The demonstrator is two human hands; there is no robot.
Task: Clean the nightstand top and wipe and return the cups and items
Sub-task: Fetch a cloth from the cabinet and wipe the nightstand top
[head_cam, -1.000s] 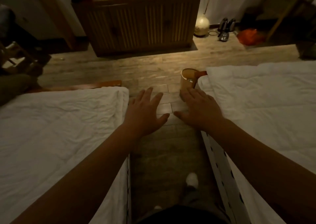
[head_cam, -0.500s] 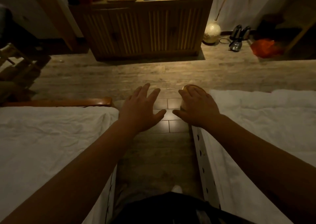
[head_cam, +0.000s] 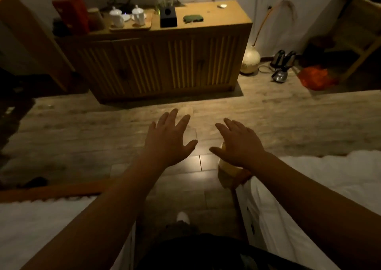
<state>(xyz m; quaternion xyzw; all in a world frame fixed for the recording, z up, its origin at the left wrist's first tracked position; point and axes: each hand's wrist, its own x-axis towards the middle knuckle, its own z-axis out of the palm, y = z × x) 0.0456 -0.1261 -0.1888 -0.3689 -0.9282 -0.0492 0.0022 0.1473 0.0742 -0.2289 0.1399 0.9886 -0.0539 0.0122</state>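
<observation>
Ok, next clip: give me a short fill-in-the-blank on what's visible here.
1. Both the left hand and the right hand hold ____.
2. The two white lidded cups stand on a ____ on the cabinet.
3. The green cloth lies to the ____ of the black box.
4. The round vase stands on the ____.

Missing: nothing; tray; right; floor

i see a cabinet at upper centre, with two lidded cups on a tray at its top left and a box just right of them. a vase stands on the floor right of the cabinet. beds fill lower left and lower right.
</observation>
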